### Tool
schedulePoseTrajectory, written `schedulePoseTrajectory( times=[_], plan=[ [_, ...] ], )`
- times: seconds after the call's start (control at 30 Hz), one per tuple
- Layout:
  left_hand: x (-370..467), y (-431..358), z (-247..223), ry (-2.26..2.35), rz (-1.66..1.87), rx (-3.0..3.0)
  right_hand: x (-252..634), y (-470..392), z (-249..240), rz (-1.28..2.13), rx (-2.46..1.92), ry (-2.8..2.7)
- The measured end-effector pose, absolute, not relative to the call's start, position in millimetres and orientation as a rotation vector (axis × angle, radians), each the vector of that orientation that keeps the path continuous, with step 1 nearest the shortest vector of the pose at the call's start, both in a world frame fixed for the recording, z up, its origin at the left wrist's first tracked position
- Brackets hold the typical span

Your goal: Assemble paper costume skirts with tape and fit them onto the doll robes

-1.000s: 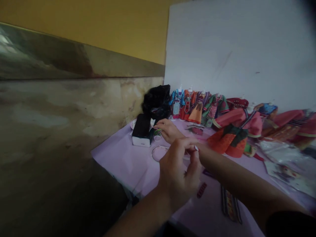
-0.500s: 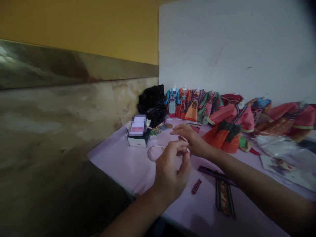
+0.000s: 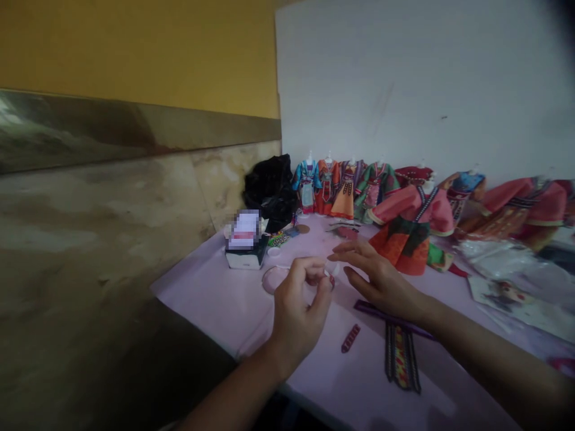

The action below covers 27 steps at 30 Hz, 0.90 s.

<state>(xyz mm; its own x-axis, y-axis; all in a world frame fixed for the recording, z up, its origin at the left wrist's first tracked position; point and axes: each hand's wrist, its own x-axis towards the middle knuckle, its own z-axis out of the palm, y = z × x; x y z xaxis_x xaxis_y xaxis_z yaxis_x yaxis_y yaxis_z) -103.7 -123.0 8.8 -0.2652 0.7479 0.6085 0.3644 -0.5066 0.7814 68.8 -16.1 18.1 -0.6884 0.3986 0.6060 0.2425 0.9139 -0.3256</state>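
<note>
My left hand point(image 3: 300, 308) is closed in a pinch above the pinkish table, holding a small red piece point(image 3: 331, 280) with something white at its edge. My right hand point(image 3: 377, 275) is open just to the right, its fingers spread and apart from the left hand. Behind the left hand lies a thin round hoop point(image 3: 270, 280). A short dark red patterned strip point(image 3: 350, 338) rests nearer the front edge. Beside it are a purple ribbon point(image 3: 366, 308) and several patterned trim strips point(image 3: 401, 359), partly below my right forearm.
Miniature dresses point(image 3: 306, 185) on stands line the back wall, a pink and orange one point(image 3: 411, 224) further forward. At the left are a black bag point(image 3: 269, 188) and a box point(image 3: 245, 258) with a phone on top. Clear plastic packaging point(image 3: 494, 263) lies at the right.
My right hand has moved away from the left hand, to the right and slightly down, and its fingers are spread. The left hand keeps its pinch. The whole view has shifted slightly.
</note>
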Motion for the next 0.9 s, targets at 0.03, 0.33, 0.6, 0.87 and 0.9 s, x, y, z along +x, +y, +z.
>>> schedulePoseTrajectory(
  times=[0.03, 0.33, 0.6, 0.87, 0.9],
  plan=[
    [-104.2, -121.6, 7.5, 1.36, 1.829, 1.664, 71.6, -21.9, 18.9, 0.292, -0.471, -2.342],
    [-97.8, -116.3, -5.3, 1.39, 1.774, 1.649, 72.7, -72.1, 9.9, 0.44, -0.493, -2.209],
    [-92.6, -118.6, -6.2, 1.432, 1.736, 1.862, 70.5, -72.4, 3.0, 0.407, -0.487, -2.218],
    [-92.6, -118.4, -6.7, 1.491, 1.694, 1.991, 75.0, -68.7, 4.9, 0.41, -0.502, -2.209],
    [-92.8, -118.6, -6.4, 1.495, 1.676, 2.015, 75.4, -68.2, 5.2, 0.415, -0.505, -2.211]
  ],
)
